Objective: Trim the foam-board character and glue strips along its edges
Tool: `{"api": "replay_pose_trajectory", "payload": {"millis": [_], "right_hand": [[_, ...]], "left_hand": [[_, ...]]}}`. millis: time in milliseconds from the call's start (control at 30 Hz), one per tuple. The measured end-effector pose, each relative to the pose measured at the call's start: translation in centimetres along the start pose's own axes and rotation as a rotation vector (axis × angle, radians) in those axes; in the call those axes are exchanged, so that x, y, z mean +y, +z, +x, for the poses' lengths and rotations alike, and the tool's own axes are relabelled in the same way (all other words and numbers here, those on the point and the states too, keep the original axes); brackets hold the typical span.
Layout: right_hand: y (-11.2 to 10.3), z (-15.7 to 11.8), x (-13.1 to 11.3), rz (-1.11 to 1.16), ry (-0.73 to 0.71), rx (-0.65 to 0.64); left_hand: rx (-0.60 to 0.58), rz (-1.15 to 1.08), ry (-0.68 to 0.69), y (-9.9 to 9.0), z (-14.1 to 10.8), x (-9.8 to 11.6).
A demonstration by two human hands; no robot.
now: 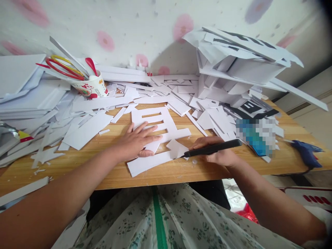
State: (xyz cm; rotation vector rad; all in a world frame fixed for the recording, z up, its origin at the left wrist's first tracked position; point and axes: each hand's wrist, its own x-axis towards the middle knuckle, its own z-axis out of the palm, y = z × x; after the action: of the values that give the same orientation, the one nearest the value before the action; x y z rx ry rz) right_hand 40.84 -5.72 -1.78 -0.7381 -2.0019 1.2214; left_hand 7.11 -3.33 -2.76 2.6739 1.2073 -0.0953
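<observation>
The cup (94, 87) held scissors (67, 75) and a red handle (91, 66); the left hand (133, 143) lay spread on a cutout (169, 119), the right hand (223, 157) gripped a tool (211, 149).

Shows bright, diffuse light across the wall (124, 20) and the tabletop (166, 175), with a broad, soft shadow on the wall to the left of the white model (251, 71). Renders the edges of the white cut-out (171, 119) fairly crisp, stretches shapes toward the outer margins, and darkens at the right-hand corners. Obscures a patch near the blue glue gun (307, 153) with coarse pixelation.
</observation>
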Motion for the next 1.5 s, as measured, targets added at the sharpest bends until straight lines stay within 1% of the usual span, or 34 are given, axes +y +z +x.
{"api": "replay_pose_trajectory", "payload": {"millis": [67, 133, 200, 267, 367, 500, 567, 700, 833, 900, 1000, 1067, 1133, 1200, 1333, 1433, 1500], "right_hand": [[-0.2, -0.7, 0.1, 0.022, 0.031, 0.036], [0.3, -1.1, 0.0, 0.065, 0.044, 0.113], [1.6, -1.3, -0.3, 0.163, 0.042, 0.206], [3.3, -1.0, -0.8, 0.32, 0.047, 0.25], [5.9, 0.0, -1.7, 0.553, 0.047, 0.206], [9.3, 1.9, -2.8, 0.743, 0.099, 0.12], [10.9, 2.9, -3.2, 0.782, 0.151, 0.143], [13.6, 4.7, -3.5, 0.764, 0.253, 0.266], [15.4, 5.6, -3.5, 0.723, 0.337, 0.382], [15.8, 5.7, -3.4, 0.692, 0.35, 0.416], [16.0, 5.6, -3.6, 0.579, 0.332, 0.414], [16.0, 5.6, -3.7, 0.43, 0.266, 0.424], [15.8, 5.6, -3.8, 0.297, 0.16, 0.436], [15.7, 5.7, -3.8, 0.224, 0.073, 0.431], [15.1, 5.9, -3.2, 0.152, 0.023, 0.398], [14.7, 5.8, -2.7, 0.161, 0.004, 0.379], [14.6, 5.7, -2.4, 0.174, 0.017, 0.381]], "left_hand": [[-0.001, 0.006, -0.01, -0.1, 0.0, 0.0], [-0.001, 0.014, -0.017, -0.2, 0.0, 0.1], [0.0, 0.019, -0.013, -0.3, -0.1, 0.2], [0.002, 0.019, -0.005, -0.5, -0.1, 0.4], [0.0, 0.009, -0.016, -0.6, -0.1, 0.6], [0.014, -0.016, -0.024, -0.6, -0.2, 0.7], [0.02, -0.024, -0.018, -0.5, -0.3, 0.7], [0.022, -0.047, -0.009, -0.3, -0.4, 0.6], [-0.015, -0.056, -0.028, -0.4, -0.3, 0.6], [-0.034, -0.059, -0.043, -0.5, -0.3, 0.6], [-0.033, -0.064, -0.039, -0.4, -0.2, 0.5], [-0.011, -0.063, -0.021, -0.1, -0.2, 0.3], [0.006, -0.062, -0.005, 0.2, -0.1, 0.1], [0.011, -0.063, 0.003, 0.3, -0.2, 0.0], [-0.012, -0.052, -0.007, -0.3, -0.3, 0.3], [-0.04, -0.041, -0.015, -0.9, -0.5, 0.6], [-0.041, -0.038, -0.007, -1.0, -0.5, 0.6]]}}
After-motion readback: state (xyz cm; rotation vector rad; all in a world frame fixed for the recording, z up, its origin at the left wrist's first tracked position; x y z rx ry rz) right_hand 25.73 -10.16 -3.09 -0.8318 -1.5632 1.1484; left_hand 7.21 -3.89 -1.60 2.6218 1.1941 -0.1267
